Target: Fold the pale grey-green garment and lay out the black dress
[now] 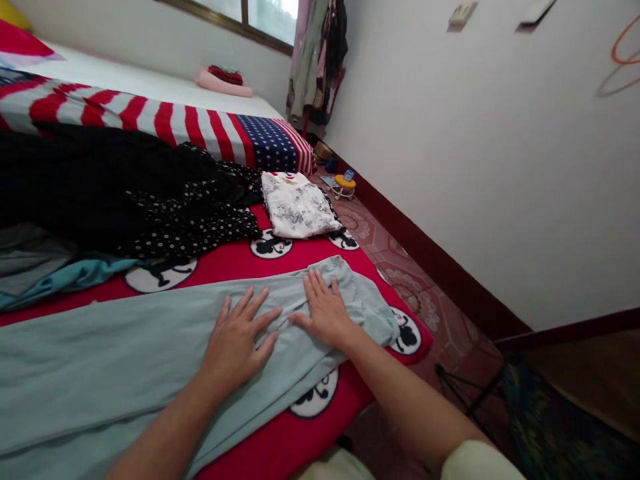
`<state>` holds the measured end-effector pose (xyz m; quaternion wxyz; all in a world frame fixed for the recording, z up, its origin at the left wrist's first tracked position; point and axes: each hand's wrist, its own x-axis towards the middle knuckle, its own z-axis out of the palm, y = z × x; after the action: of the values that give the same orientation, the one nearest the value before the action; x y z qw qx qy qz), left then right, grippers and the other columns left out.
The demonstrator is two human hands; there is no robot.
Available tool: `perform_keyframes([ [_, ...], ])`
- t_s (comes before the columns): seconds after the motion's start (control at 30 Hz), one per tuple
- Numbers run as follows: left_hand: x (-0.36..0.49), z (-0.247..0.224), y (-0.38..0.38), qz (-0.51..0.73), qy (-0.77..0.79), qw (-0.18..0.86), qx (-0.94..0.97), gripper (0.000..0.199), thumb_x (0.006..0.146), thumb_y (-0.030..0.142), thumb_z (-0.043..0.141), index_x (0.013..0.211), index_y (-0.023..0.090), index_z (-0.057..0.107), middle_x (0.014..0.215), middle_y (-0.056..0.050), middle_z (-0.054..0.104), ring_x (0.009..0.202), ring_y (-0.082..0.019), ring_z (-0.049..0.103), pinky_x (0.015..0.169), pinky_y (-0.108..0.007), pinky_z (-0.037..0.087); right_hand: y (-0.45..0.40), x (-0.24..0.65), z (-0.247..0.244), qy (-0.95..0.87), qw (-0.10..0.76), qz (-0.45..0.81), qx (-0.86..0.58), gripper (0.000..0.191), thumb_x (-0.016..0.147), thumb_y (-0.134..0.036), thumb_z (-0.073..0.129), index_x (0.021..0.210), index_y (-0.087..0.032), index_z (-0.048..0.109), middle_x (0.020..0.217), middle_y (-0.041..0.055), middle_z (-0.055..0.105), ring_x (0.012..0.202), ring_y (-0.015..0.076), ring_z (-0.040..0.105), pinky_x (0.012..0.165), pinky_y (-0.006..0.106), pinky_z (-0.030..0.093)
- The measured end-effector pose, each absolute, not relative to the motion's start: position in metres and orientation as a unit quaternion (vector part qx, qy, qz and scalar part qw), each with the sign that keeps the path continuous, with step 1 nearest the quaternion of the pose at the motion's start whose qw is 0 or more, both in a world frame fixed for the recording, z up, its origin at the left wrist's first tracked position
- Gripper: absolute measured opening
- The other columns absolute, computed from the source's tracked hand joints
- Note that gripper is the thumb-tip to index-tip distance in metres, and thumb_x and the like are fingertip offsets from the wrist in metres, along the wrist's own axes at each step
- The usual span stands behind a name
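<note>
My left hand [237, 337] and my right hand [323, 310] lie flat, fingers spread, on a long pale grey-green garment [150, 360]. It stretches along a red bedsheet [220, 273] printed with round white cartoon motifs. Neither hand grips the cloth. Farther up the sheet, a folded white garment with a grey print [297, 205] lies beyond my hands. To its left is a heap of black polka-dot clothing [190, 230]. A teal cloth [65, 277] and a grey cloth [25, 257] lie at the left edge.
Behind the red sheet is bedding with a stars-and-stripes pattern [150, 120]. A pink cushion [223, 82] lies on a white mattress beneath a window. Right of the bed are a patterned tile floor, a small yellow-topped toy [344, 185], and a white wall with dark red skirting.
</note>
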<state>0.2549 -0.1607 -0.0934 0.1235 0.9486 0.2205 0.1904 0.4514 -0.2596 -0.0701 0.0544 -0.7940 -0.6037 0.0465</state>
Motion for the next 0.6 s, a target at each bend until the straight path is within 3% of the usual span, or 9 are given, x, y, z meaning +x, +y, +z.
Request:
perform_keyframes([
  [0.17,0.255,-0.095,-0.161,0.195,0.224,0.124,0.947,0.04,0.085,0.033,0.056,0.124,0.034,0.063,0.149,-0.006,0.045,0.14,-0.035,0.035,0.112,-0.066,0.023,-0.269,0.485,-0.055,-0.564,0.01,0.052,-0.824,0.088,0.09,-0.071,0.033,0.15,-0.006,0.03,0.158,0.02,0.02,0.149,0.031,0.012,0.117,0.059,0.003],
  [0.3,0.256,-0.095,-0.161,0.19,0.225,0.114,0.949,0.039,0.086,0.035,0.055,0.124,0.035,0.063,0.149,-0.006,0.045,0.14,-0.035,0.036,0.111,-0.066,0.024,-0.265,0.479,-0.037,-0.592,0.097,0.013,-0.8,0.077,0.091,-0.065,0.042,0.147,-0.012,0.038,0.155,0.0181,0.03,0.146,0.0314,0.021,0.116,0.059,0.009],
  [0.37,0.256,-0.095,-0.162,0.19,0.226,0.11,0.949,0.039,0.086,0.035,0.054,0.124,0.036,0.063,0.148,-0.006,0.046,0.14,-0.034,0.036,0.111,-0.066,0.025,-0.259,0.484,-0.031,-0.597,0.169,-0.002,-0.784,0.051,0.095,-0.052,0.045,0.135,-0.022,0.055,0.148,0.0102,0.047,0.139,0.0248,0.038,0.117,0.05,0.019],
  [0.43,0.256,-0.095,-0.162,0.191,0.23,0.107,0.948,0.039,0.086,0.035,0.054,0.124,0.036,0.063,0.148,-0.005,0.046,0.14,-0.033,0.037,0.111,-0.065,0.025,-0.25,0.502,-0.027,-0.552,0.227,-0.017,-0.802,0.032,0.097,-0.036,0.045,0.115,-0.023,0.067,0.13,0.0061,0.063,0.122,0.0178,0.055,0.109,0.035,0.035],
  [0.5,0.256,-0.095,-0.162,0.192,0.235,0.107,0.947,0.038,0.086,0.034,0.053,0.123,0.037,0.063,0.148,-0.004,0.046,0.14,-0.032,0.037,0.112,-0.064,0.024,-0.238,0.529,-0.026,-0.486,0.25,-0.037,-0.837,0.029,0.095,-0.026,0.044,0.106,-0.019,0.07,0.115,0.0076,0.069,0.106,0.0164,0.062,0.096,0.029,0.044],
  [0.6,0.257,-0.095,-0.162,0.193,0.239,0.112,0.945,0.038,0.085,0.034,0.054,0.122,0.037,0.064,0.148,-0.003,0.046,0.14,-0.032,0.037,0.112,-0.064,0.025,-0.222,0.563,-0.031,-0.43,0.233,-0.046,-0.871,0.032,0.092,-0.034,0.049,0.108,-0.015,0.068,0.105,0.0108,0.071,0.094,0.02,0.065,0.082,0.03,0.048],
])
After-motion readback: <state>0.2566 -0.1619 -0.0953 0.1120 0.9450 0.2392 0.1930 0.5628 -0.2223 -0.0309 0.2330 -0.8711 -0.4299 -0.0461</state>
